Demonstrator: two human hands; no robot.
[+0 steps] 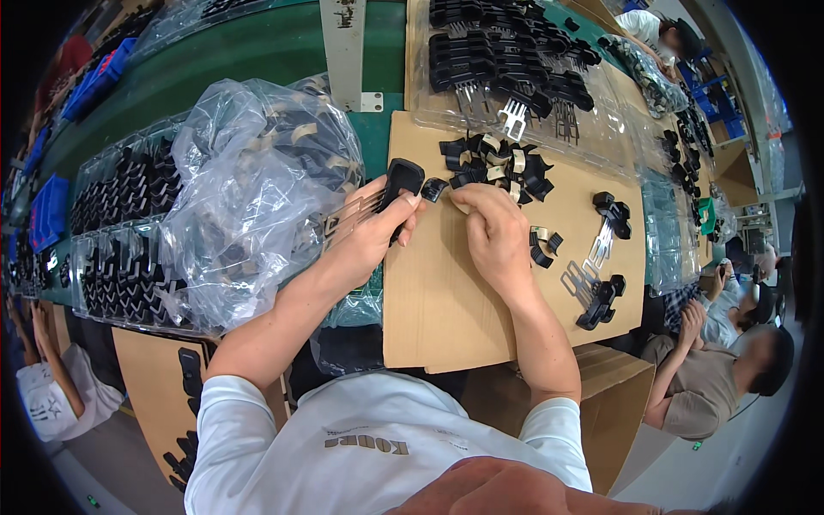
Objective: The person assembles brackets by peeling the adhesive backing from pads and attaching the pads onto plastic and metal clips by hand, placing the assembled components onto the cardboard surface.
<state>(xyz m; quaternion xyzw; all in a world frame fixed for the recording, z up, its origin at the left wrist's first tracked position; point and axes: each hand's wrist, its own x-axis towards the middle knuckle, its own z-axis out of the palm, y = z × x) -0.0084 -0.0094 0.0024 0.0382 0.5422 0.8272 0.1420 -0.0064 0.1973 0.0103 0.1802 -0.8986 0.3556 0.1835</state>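
Where the cardboard sheet (438, 322) ends at its near edge, we see a carton (622, 408) below. Above the sheet, the person's left grip (376, 232) is closed round a black-headed forked part (404, 178), prongs slanting leftward, probably so the head faces the other hand. The right grip (498, 230) has its fingers drawn together beside a small curved piece (434, 189) between the hands (we cannot tell whether they pinch it or merely sit near). More forked parts (603, 302) lie rightward on the sheet, perhaps kept apart from the loose pieces. Just beyond the hands we find a heap of curved pieces (498, 161), likely placed for easy reach. Leftward sits a clear plastic bag (227, 202). Farther off on the green table (257, 50), a clear tray (592, 146) holds forked parts in rows, presumably against tangling.
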